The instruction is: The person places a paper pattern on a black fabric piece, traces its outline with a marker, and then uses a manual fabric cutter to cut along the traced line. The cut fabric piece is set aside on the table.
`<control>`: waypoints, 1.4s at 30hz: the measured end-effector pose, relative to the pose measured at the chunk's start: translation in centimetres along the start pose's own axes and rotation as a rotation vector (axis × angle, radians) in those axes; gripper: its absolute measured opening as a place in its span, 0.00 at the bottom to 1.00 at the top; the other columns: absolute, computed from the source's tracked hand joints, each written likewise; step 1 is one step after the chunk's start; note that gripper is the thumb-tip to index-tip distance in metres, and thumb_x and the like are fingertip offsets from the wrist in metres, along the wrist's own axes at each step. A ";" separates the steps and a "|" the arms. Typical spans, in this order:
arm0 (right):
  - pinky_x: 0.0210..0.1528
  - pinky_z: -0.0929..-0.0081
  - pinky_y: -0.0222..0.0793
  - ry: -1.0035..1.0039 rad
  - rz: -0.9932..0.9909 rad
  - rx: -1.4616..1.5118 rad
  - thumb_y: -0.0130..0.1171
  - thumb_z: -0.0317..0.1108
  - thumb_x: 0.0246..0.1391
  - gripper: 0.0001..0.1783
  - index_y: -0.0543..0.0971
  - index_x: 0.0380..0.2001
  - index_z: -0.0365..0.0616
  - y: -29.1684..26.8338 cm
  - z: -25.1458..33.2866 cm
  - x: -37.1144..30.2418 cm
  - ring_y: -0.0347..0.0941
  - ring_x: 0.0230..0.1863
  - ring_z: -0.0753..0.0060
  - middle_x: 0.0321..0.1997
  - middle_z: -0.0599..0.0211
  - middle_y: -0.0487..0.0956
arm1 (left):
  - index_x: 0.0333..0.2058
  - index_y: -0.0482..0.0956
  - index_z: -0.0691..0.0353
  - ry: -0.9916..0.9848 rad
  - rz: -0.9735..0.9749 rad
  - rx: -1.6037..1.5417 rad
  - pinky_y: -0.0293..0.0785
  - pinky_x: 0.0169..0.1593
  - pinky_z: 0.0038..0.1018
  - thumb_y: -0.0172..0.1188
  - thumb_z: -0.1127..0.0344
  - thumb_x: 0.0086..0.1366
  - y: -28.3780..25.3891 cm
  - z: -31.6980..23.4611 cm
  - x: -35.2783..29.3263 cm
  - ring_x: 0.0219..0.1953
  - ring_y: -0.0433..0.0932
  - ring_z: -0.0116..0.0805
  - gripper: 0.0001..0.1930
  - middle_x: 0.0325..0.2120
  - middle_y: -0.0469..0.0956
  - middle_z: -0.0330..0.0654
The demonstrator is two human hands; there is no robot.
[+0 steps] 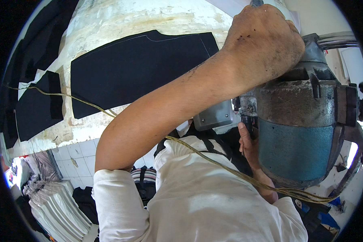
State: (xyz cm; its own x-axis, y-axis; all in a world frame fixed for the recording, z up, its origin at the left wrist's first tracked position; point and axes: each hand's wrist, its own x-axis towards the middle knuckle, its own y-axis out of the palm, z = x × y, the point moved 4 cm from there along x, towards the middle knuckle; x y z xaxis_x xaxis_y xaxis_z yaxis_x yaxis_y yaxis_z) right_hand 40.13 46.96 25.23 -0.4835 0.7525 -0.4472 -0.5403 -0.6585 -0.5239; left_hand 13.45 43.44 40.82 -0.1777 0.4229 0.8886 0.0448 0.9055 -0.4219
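Note:
My left arm reaches across to the upper right, where my left hand is closed in a fist with dark smudges on its back. A small grey metal end pokes out past the knuckles; the rest of what it grips is hidden. Just below stands a large motor-driven machine, its housing teal and worn grey, resembling a cloth cutter. Beside the housing, my right hand has its thumb up against a dark handle, its fingers mostly hidden. Dark fabric with pale chalk lines lies left of the machine.
More dark cut pieces lie at the left on the worn pale table. A yellowish cord runs across my shirt to the machine. A metal tube extends at the upper right. Stacked white cloth is low at the left.

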 end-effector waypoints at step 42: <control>0.24 0.78 0.65 0.013 -0.226 0.003 0.72 0.50 0.69 0.22 0.81 0.35 0.41 1.3 3.4 -1.0 0.71 0.21 0.81 0.28 0.70 0.77 | 0.71 0.76 0.35 0.222 1.015 -0.262 0.52 0.83 0.55 0.70 0.61 0.66 13.1 12.1 -31.0 0.78 0.61 0.48 0.34 0.75 0.67 0.38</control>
State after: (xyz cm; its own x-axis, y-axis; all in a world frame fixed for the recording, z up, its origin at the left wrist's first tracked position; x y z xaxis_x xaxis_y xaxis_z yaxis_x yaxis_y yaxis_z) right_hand 37.56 45.35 27.47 -0.3410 0.8811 -0.3277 -0.6359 -0.4729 -0.6098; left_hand 7.65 41.74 5.56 0.2436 0.9553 0.1677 0.2856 0.0946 -0.9537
